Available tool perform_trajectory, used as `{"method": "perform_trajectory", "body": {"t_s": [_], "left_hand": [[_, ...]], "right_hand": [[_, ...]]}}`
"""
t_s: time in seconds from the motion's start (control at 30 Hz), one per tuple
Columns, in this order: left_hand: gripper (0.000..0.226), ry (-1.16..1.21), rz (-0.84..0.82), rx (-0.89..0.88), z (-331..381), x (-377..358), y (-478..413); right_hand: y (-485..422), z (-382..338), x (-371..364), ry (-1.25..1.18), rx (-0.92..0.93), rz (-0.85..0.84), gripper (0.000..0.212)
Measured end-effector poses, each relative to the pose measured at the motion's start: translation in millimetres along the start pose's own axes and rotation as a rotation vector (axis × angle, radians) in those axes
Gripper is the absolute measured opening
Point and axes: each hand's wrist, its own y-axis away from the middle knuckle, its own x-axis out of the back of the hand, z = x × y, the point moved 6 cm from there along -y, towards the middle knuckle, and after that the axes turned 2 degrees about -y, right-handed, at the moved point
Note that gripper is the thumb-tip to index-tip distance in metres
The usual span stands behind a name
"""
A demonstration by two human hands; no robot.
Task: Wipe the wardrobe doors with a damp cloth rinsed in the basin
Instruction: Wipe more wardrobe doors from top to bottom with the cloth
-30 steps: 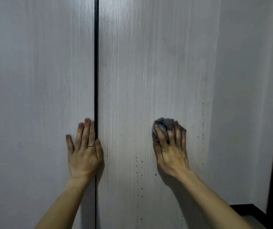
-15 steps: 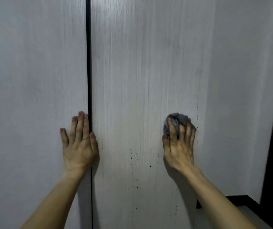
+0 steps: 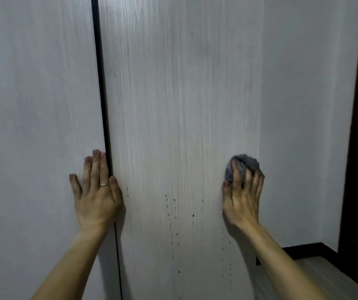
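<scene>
We see our left hand (image 3: pixel 97 191) laid flat on the pale wood-grain left wardrobe door (image 3: pixel 33 126), fingers straight and close together, a thin gold ring (image 3: pixel 104 185) on one. Its thumb covers part of the narrow dark gap (image 3: pixel 101 94) between the doors. Our right hand (image 3: pixel 242 200) curls round a bunched grey cloth (image 3: pixel 244 164) and presses it against the matching right wardrobe door (image 3: pixel 173 105), near that door's right edge. Our fingers hide most of the cloth. Small dark specks (image 3: pixel 173 204) dot the lower door; we cannot tell what they are. Both doors run out of view above and below.
</scene>
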Motion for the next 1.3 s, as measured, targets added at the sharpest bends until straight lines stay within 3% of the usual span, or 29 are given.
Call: {"method": "perform_trajectory", "body": {"t_s": [0.13, 0.3, 0.4, 0.57, 0.83, 0.93, 1.07, 1.17, 1.3], "left_hand": [[0.06, -0.008, -0.019, -0.008, 2.5, 0.4, -0.1], [0.061, 0.011, 0.019, 0.056, 2.4, -6.8, -1.5], [0.062, 0.0, 0.047, 0.043, 2.9, -7.0, -1.9], [0.062, -0.006, 0.018, 0.044, 3.4, -2.1, -0.1], [0.061, -0.011, 0.051, 0.08, 6.3, -6.0, -0.2], [0.061, -0.014, 0.037, 0.079, 6.6, -4.9, 0.7], [0.061, -0.007, 0.007, 0.088, 7.8, -0.1, 1.8], [0.061, -0.01, -0.004, 0.104, 8.7, 1.1, 3.4], [0.061, 0.005, 0.035, 0.113, 10.6, -0.8, 4.2]], "right_hand": [[-32.2, -1.8, 10.6, 0.059, 0.079, -0.039, 0.058], [-124.9, -22.9, 39.9, 0.002, -0.028, 0.128, 0.062], [-72.2, -13.5, 21.3, 0.005, 0.046, 0.17, 0.057], [61.2, 34.0, -19.6, -0.031, -0.057, -0.04, 0.057], [-77.4, -2.9, 23.1, -0.068, -0.055, 0.178, 0.057], [-32.5, 4.8, 4.9, -0.07, -0.037, 0.161, 0.056], [71.5, 26.5, -26.4, -0.011, -0.021, -0.031, 0.058], [44.2, 22.9, -20.3, -0.015, -0.063, -0.041, 0.06], [-28.9, 5.4, 4.4, -0.032, -0.033, 0.113, 0.059]]}}
